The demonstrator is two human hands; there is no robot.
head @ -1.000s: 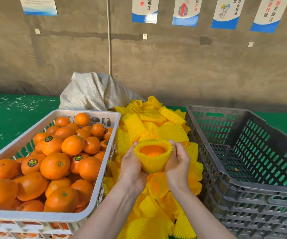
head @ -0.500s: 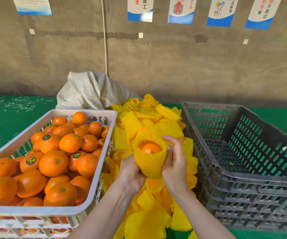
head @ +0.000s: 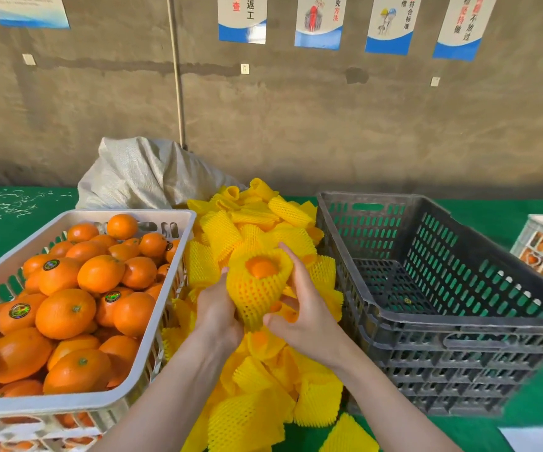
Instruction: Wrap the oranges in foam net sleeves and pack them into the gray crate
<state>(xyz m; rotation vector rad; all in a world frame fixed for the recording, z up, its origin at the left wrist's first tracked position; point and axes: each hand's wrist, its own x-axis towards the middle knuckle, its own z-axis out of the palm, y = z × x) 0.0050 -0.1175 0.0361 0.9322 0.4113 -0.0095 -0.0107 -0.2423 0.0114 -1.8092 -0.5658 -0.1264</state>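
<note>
Both hands hold one orange (head: 261, 266) inside a yellow foam net sleeve (head: 257, 296) above the pile of loose sleeves (head: 250, 220). My left hand (head: 217, 313) grips the sleeve's left side from below. My right hand (head: 302, 308) wraps its right side, fingers reaching up to the sleeve's rim. Only the top of the orange shows through the sleeve's mouth. The gray crate (head: 459, 324) stands to the right with nothing in it. A white crate (head: 152, 350) heaped with bare oranges (head: 64, 313) stands to the left.
A grey woven sack (head: 146, 172) lies behind the sleeve pile against a concrete wall. Another white crate (head: 531, 238) with fruit shows at the far right edge. The table has a green cover (head: 9, 223). A white sheet (head: 541, 438) lies at the bottom right corner.
The sleeve has been pulled higher round the orange, so less fruit shows. My right hand has shifted from the rim to the sleeve's side, and the wrapped orange has moved slightly towards the gray crate.
</note>
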